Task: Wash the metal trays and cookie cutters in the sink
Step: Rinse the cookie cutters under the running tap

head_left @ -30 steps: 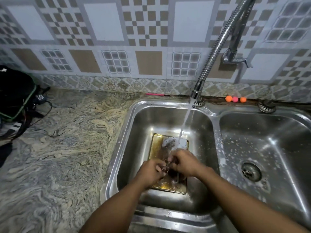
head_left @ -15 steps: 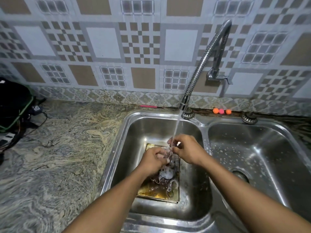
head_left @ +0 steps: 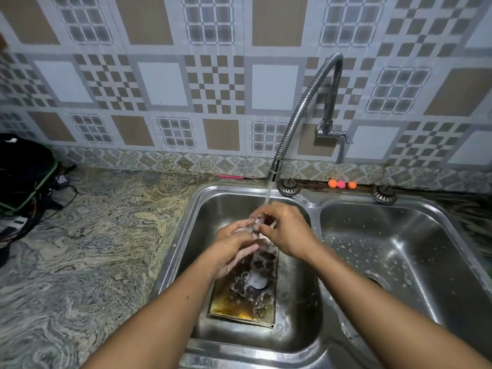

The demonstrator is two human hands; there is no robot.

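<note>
A stained metal tray (head_left: 234, 310) lies on the floor of the left sink basin (head_left: 186, 235). On it rest a flower-shaped cookie cutter (head_left: 238, 284), a second cutter (head_left: 263, 302) and a patch of foam. My left hand (head_left: 234, 245) and my right hand (head_left: 287, 230) meet above the tray, under the running water. Both pinch a small shiny cookie cutter (head_left: 257, 221) between their fingers; most of it is hidden by fingers and water.
The flexible tap (head_left: 300, 113) pours into the left basin. The right basin (head_left: 399, 249) is flecked with suds. Two sink plugs (head_left: 288, 186) and small orange and pink balls (head_left: 341, 184) sit on the back ledge. A black bag with cables (head_left: 24, 171) lies on the marble counter at left.
Both hands have risen from just over the tray to right beneath the spout, still holding the small cutter. The camera has tilted up, showing more wall.
</note>
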